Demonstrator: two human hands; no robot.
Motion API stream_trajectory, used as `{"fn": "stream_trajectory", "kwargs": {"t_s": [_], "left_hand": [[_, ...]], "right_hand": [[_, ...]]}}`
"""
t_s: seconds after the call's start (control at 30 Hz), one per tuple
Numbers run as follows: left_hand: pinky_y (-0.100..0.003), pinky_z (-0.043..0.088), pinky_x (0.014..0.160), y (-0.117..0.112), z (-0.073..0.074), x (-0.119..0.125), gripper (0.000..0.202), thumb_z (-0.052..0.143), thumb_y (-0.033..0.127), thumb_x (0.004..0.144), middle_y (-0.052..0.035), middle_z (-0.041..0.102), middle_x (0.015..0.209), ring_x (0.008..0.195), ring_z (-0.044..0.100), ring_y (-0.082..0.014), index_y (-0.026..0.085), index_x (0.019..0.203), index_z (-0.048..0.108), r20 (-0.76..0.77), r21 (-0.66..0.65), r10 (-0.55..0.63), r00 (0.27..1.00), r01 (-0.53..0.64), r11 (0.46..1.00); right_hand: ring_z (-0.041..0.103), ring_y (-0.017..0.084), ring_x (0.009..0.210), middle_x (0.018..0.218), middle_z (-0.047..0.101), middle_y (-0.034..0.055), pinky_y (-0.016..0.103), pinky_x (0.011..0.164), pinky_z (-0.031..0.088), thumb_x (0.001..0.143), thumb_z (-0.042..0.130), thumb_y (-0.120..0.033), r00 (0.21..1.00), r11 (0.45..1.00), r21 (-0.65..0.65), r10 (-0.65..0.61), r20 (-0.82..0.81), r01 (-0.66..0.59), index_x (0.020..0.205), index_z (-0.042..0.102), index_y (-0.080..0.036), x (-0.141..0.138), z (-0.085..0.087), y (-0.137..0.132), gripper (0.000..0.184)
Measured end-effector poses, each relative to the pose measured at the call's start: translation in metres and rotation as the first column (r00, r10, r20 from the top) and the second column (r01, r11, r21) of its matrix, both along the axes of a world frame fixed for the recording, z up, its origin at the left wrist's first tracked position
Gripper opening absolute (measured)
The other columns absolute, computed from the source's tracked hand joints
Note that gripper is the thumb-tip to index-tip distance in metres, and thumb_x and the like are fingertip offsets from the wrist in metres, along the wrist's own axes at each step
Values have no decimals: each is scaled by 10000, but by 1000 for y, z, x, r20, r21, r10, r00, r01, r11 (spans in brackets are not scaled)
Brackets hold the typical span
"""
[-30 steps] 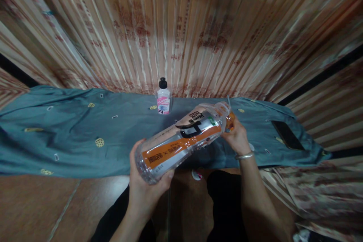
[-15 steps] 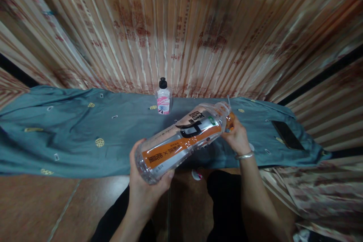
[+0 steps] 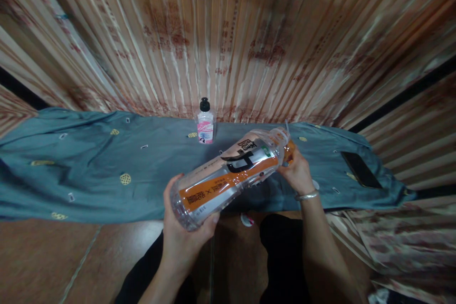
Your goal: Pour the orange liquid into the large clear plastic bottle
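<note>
A large clear plastic bottle (image 3: 231, 173) with an orange and silver label is held tilted above the cloth, its base to the lower left and its neck to the upper right. My left hand (image 3: 188, 232) is wrapped round the base, thumb on the near side. At the neck, the fingers of my right hand (image 3: 296, 171) close on an orange bottle cap (image 3: 289, 151), which they partly hide. A thin clear strip sticks up beside the neck. Behind the large bottle, a small clear bottle (image 3: 205, 126) with a pink label and black top stands upright.
Blue-green patterned cloth (image 3: 96, 166) covers the low surface ahead. On its right lies a dark phone-like slab (image 3: 360, 169). A pleated curtain (image 3: 221, 33) rises behind, and a small white and pink piece (image 3: 246, 219) lies beyond the near edge, between my knees.
</note>
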State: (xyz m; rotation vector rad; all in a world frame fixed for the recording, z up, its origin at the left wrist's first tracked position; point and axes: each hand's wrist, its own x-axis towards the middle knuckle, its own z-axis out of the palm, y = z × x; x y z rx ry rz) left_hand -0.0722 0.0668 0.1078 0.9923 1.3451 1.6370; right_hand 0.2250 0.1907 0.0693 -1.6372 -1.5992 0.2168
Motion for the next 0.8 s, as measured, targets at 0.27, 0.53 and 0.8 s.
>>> {"fn": "stream_trajectory", "kwargs": {"t_s": [0.27,0.53,0.8], "left_hand": [[-368,661,921,1,1,0,920,978,432,641,-77,776,1183,1021,803,-253,221,1408,515,9,10,9,1000,-9,1000],[-392,657,935,0,1,0,898,960,437,656,-78,761,1191,1026,796,-264,220,1402,510,-20,4,8,1000,-8,1000],[-371,654,934,0,1,1,884,964,384,641,-73,774,1186,1028,799,-251,228,1390,522,15,5,16,1000,-16,1000]], "right_hand": [[709,266,785,996,782,86,410,746,595,746,768,-653,1000,1000,2,7,4,-7,1267,631,-195,0,0,1,707],[728,277,826,1037,791,93,416,776,601,736,778,-665,1000,1000,2,10,-10,-10,1306,627,-195,-1,2,-1,754],[709,267,798,978,776,63,403,742,593,713,804,-643,999,1000,-7,0,-37,-1,1227,641,-214,-2,3,-1,690]]}}
